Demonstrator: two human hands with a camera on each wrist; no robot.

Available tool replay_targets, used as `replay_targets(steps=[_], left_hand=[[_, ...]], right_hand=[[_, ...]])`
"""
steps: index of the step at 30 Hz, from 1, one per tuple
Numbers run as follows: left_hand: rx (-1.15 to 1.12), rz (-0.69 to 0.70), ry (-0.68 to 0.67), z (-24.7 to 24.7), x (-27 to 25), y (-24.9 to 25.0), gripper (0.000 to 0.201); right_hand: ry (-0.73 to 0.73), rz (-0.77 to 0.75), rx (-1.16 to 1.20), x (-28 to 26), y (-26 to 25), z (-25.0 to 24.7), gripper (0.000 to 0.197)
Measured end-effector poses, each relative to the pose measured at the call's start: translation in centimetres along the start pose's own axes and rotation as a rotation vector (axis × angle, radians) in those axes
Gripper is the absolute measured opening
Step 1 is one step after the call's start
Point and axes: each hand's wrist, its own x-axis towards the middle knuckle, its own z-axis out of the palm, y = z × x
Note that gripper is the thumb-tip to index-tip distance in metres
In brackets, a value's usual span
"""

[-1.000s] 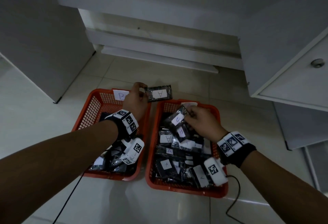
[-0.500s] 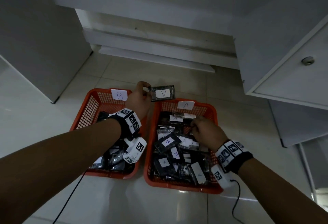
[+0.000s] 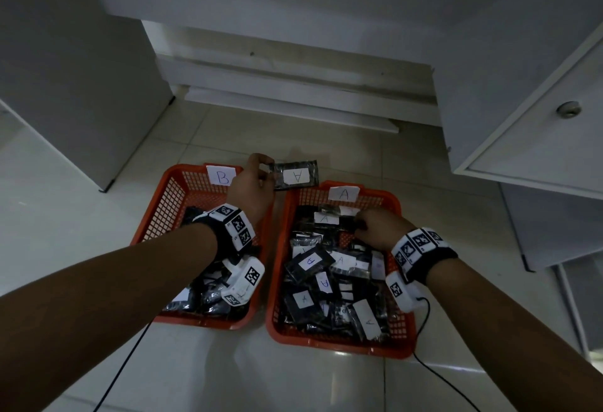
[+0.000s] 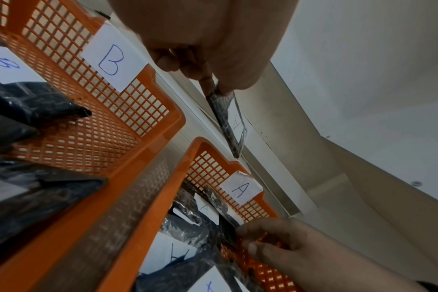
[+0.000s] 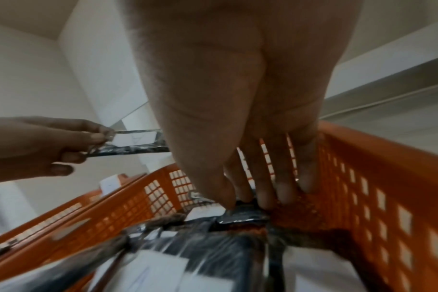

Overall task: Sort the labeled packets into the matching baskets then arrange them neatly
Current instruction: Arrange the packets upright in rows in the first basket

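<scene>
Two orange baskets stand side by side on the floor: basket B (image 3: 156, 215) on the left and basket A (image 3: 403, 281) on the right, each with a paper letter tag on its far wall. Both hold dark packets with white labels. My left hand (image 3: 266, 171) pinches one end of a packet labelled A (image 3: 297, 176) above the gap between the baskets' far ends. My right hand (image 3: 359, 227) is down in the far end of basket A, where thumb and fingers pinch the edge of a dark packet (image 5: 240, 215). That packet's label is hidden.
A white cabinet with a knobbed drawer (image 3: 567, 108) overhangs on the right. A grey panel (image 3: 81, 85) stands at the left and low white ledges (image 3: 293, 98) lie behind the baskets. Black cables (image 3: 124, 362) trail over the tiled floor near me.
My right hand let go of the packet it held up a second ago and went down to the far end of basket A. My left hand kept the A packet almost still.
</scene>
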Motion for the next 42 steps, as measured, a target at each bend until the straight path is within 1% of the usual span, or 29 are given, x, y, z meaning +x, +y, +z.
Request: replay_targets(steps=[1,2,3,5,7,11,13,16,18,19,22,23,24,26,27,28,29,31,32,34,35,36,37,39,40,41,42], left_hand=[[-0.005,0.001,-0.002,0.0,0.0,0.0,0.022],[-0.004,0.002,-0.002,0.0,0.0,-0.1,0.022],[0.003,0.004,-0.001,-0.1,0.1,-0.1,0.022],[0.021,0.000,0.004,-0.2,0.2,-0.3,0.021],[0.025,-0.008,0.004,-0.1,0.2,-0.4,0.021],[0.029,-0.009,-0.018,0.0,0.2,-0.5,0.021],[0.029,-0.006,-0.004,0.1,0.1,-0.6,0.020],[0.014,-0.008,0.033,0.0,0.1,-0.7,0.020],[0.004,-0.014,0.020,-0.2,0.2,-1.0,0.021],[0.002,-0.015,0.010,-0.3,0.2,-1.2,0.021],[0.016,-0.012,0.021,-0.4,0.3,-1.6,0.022],[0.023,-0.012,0.024,-0.4,0.3,-1.7,0.022],[0.027,-0.014,0.019,-0.4,0.4,-1.7,0.022],[0.015,-0.020,-0.007,-0.3,0.3,-1.6,0.023],[0.012,-0.020,-0.016,-0.2,0.3,-1.6,0.023],[0.016,-0.020,-0.016,-0.1,0.3,-1.4,0.023],[0.022,-0.020,-0.010,0.0,0.3,-1.2,0.023],[0.015,-0.025,-0.008,0.3,0.4,-0.8,0.022],[0.005,-0.027,-0.016,0.5,0.4,-0.6,0.022],[-0.008,-0.026,-0.028,0.7,0.4,-0.2,0.023],[-0.010,-0.024,-0.028,0.8,0.5,-0.2,0.023],[-0.008,-0.023,-0.027,0.8,0.5,-0.1,0.023],[-0.007,-0.023,-0.026,0.9,0.5,-0.2,0.023],[-0.003,-0.021,-0.026,0.9,0.6,-0.4,0.023],[0.002,-0.018,-0.022,0.9,0.6,-0.5,0.023],[0.007,-0.015,-0.015,0.9,0.6,-0.7,0.023],[0.014,-0.015,-0.007,0.8,0.6,-0.8,0.022]], right_hand=[[0.006,-0.011,-0.004,0.0,-0.2,0.2,0.018],[0.045,-0.023,0.000,0.0,-0.3,0.4,0.017],[0.125,-0.026,0.006,0.0,-0.3,0.6,0.020],[0.291,0.029,0.038,0.3,-0.1,0.8,0.027],[0.328,0.107,0.067,0.7,-0.1,0.5,0.023],[0.189,0.173,0.114,2.1,-1.0,0.1,0.018],[0.160,0.206,0.138,2.7,-1.6,0.1,0.014],[0.149,0.228,0.251,3.5,-2.3,0.1,0.023],[0.096,0.180,0.278,3.4,-2.8,0.1,0.030],[0.093,0.152,0.291,3.2,-2.8,0.0,0.030],[0.177,0.083,0.309,1.2,-2.7,-0.8,0.021],[0.165,0.047,0.308,0.5,-2.6,-1.1,0.017],[0.100,0.011,0.317,-0.2,-2.6,-1.3,0.019],[-0.112,-0.028,0.301,-1.5,-2.5,-1.0,0.034],[-0.192,-0.056,0.242,-2.0,-2.4,-0.6,0.040],[-0.227,-0.096,0.170,-2.4,-2.3,-0.1,0.042],[-0.212,-0.126,0.117,-2.6,-2.2,0.5,0.041],[-0.150,-0.149,0.115,-2.8,-1.8,1.1,0.035],[-0.141,-0.157,0.152,-2.9,-1.8,1.0,0.030],[-0.170,-0.150,0.275,-3.0,-1.5,0.0,0.018],[-0.161,-0.132,0.340,-3.0,-1.1,-0.7,0.012],[-0.107,-0.106,0.379,-2.9,-0.8,-1.4,0.011],[-0.015,-0.082,0.375,-2.6,-0.4,-2.0,0.014],[0.186,-0.047,0.228,-1.6,0.7,-2.7,0.020],[0.226,-0.040,0.148,-1.1,1.1,-2.9,0.021],[0.229,-0.043,0.101,-0.6,1.1,-2.8,0.023],[0.208,-0.053,0.101,-0.3,0.9,-2.7,0.026]])
